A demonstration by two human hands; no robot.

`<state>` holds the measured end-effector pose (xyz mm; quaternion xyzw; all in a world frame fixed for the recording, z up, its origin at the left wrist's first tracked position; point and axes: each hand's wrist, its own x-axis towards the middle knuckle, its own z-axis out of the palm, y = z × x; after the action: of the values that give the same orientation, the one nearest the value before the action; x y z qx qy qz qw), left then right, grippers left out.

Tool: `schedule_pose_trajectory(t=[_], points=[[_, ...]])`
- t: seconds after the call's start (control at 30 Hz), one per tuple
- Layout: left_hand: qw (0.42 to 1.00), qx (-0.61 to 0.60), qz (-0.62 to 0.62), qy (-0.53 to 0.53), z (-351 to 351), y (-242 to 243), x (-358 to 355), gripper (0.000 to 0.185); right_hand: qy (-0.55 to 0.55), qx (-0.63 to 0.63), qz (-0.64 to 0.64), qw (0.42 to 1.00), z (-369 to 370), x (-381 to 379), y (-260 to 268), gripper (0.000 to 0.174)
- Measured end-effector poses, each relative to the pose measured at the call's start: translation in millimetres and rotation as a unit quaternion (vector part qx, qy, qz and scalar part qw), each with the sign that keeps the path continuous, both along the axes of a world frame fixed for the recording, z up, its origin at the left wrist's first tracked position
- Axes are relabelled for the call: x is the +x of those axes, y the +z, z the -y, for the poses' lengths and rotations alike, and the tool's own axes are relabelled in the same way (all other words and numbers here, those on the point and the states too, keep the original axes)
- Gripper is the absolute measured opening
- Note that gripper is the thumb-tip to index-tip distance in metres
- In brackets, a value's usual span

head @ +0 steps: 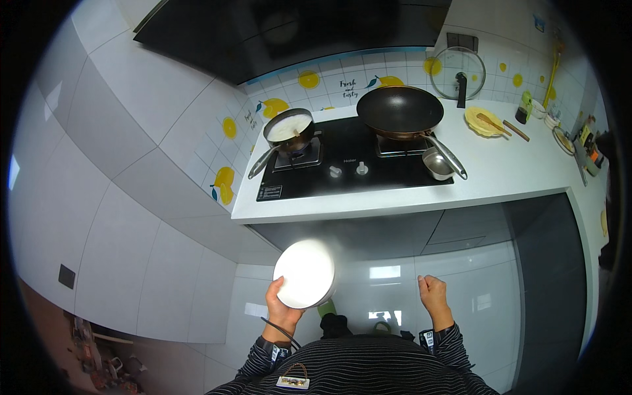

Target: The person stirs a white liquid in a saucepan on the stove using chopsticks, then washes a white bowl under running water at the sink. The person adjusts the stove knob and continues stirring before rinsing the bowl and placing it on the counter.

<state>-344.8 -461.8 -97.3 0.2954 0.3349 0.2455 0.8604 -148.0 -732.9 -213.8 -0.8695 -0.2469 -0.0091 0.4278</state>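
Note:
My left hand [283, 311] holds a white bowl [304, 273] by its side, thumb over the rim, in front of the counter. My right hand [433, 294] is held over the floor to the right, fingers curled, with nothing visible in it. On the left burner of the gas hob [345, 173] stands a small saucepan [290, 129] with white contents and a utensil in it. A dark wok [400, 113] sits on the right burner. Beneath its handle is a small metal bowl [437, 164].
A glass lid [457, 74] stands upright against the tiles. Right of the wok, a yellow plate [476, 126] carries a wooden utensil. Bottles [523, 107] and jars stand further right. The counter's front edge [385, 209] crosses before me; a range hood [296, 29] hangs above.

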Motion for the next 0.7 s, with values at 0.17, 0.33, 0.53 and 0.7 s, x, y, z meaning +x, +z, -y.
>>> schedule_pose_trajectory(t=[0.17,0.33,0.53,0.7], points=[[1.000,-0.004,-0.001,0.004,-0.5,-0.9,-1.5,0.063,0.000,-0.014,-0.009,1.000,-1.9,-0.1,-0.5,0.032],[1.000,-0.006,-0.002,0.004,0.1,-0.9,-3.5,0.063,0.005,-0.011,-0.009,1.000,-3.7,-0.9,-1.5,0.032],[1.000,-0.003,-0.007,0.008,0.3,-1.5,-4.9,0.063,0.010,-0.002,0.002,1.000,-5.0,-1.1,-3.7,0.032],[1.000,0.001,-0.011,0.011,0.3,-0.8,-4.6,0.064,0.011,-0.005,-0.014,1.000,-5.5,-1.6,-3.3,0.032]])
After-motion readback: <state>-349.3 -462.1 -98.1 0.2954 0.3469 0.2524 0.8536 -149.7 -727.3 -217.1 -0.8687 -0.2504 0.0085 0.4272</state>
